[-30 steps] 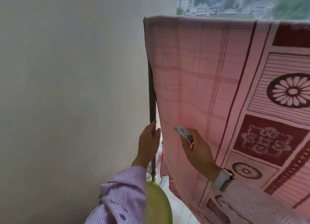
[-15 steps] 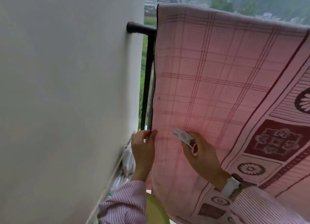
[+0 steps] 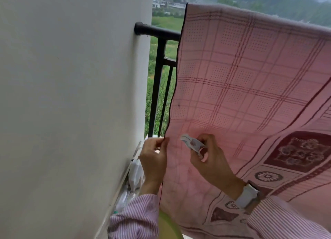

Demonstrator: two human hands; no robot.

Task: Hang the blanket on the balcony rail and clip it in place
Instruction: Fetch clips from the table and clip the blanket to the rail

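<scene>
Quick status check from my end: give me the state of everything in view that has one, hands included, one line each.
blanket: draped over the rail, hanging, no clip on it in view.
balcony rail: fixed to the wall, mostly covered by the blanket.
clothespin: held in the right hand, not yet on the blanket.
left hand: pinching the blanket's side edge.
right hand: closed around the clothespin.

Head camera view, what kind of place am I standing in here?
Most likely a home balcony, well above ground: a black metal railing fixed into a white wall, green fields and distant buildings beyond, and a pink patterned blanket draped over the railing.
</scene>
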